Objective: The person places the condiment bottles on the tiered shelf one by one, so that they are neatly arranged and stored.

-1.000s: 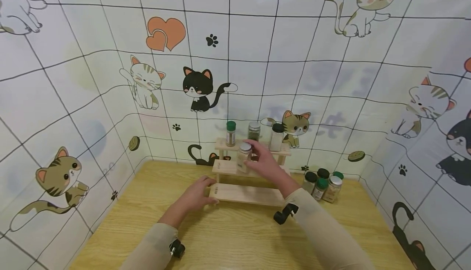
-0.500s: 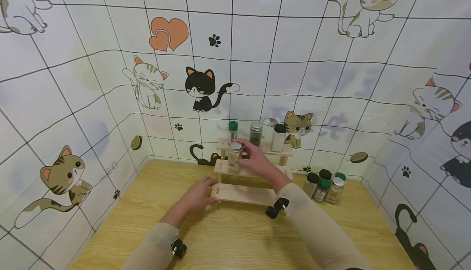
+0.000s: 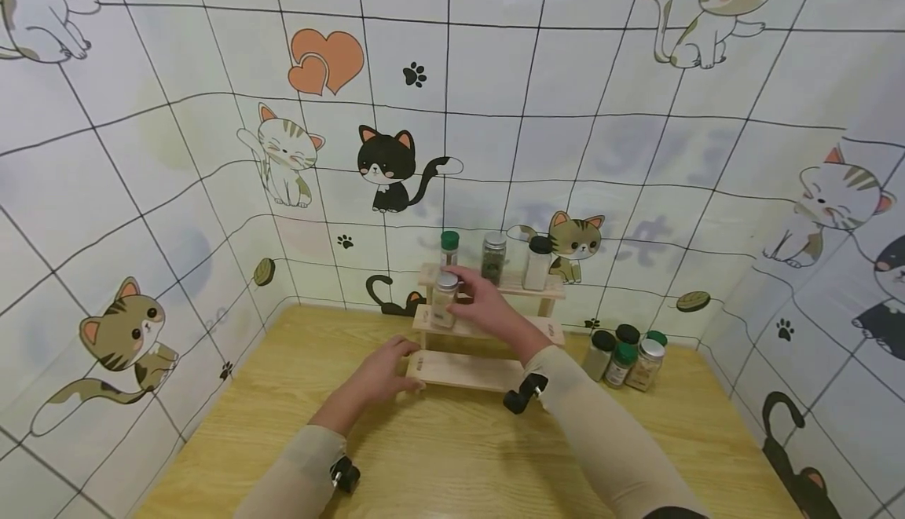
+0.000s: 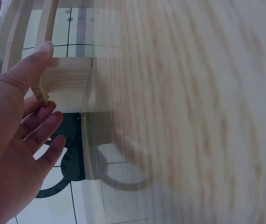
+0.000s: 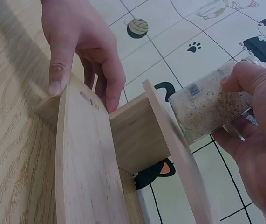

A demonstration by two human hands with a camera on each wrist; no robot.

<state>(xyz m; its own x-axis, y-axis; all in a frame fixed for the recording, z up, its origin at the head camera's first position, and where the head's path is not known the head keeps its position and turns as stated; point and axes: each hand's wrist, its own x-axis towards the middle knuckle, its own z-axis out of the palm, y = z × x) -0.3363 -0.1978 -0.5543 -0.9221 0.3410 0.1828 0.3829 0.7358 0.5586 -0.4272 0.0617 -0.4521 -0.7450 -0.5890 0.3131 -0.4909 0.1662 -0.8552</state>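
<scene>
My right hand point(image 3: 488, 308) holds a clear glass spice jar point(image 3: 444, 301) with a silver lid, thumb on one side and fingers on the other. Pale speckled seasoning shows inside the jar point(image 5: 209, 102) in the right wrist view. Its base is at the left end of the middle step of a three-tier wooden spice rack point(image 3: 467, 370); whether it bears full weight there I cannot tell. My left hand point(image 3: 382, 372) grips the left end of the lowest step, thumb on the front side and fingers round behind, as the left hand point(image 5: 84, 51) also shows.
On the top step stand a green-capped jar point(image 3: 448, 250), a silver-lidded jar point(image 3: 493, 260) and a black-capped jar point(image 3: 538, 266). Several more jars point(image 3: 622, 362) cluster on the wooden table point(image 3: 438, 456) right of the rack. A cat-patterned wall covering point(image 3: 488, 142) rises close behind.
My right hand has carried the silver-lidded jar leftward along the middle step to its left end, slowing lately. My left hand keeps its hold on the rack.
</scene>
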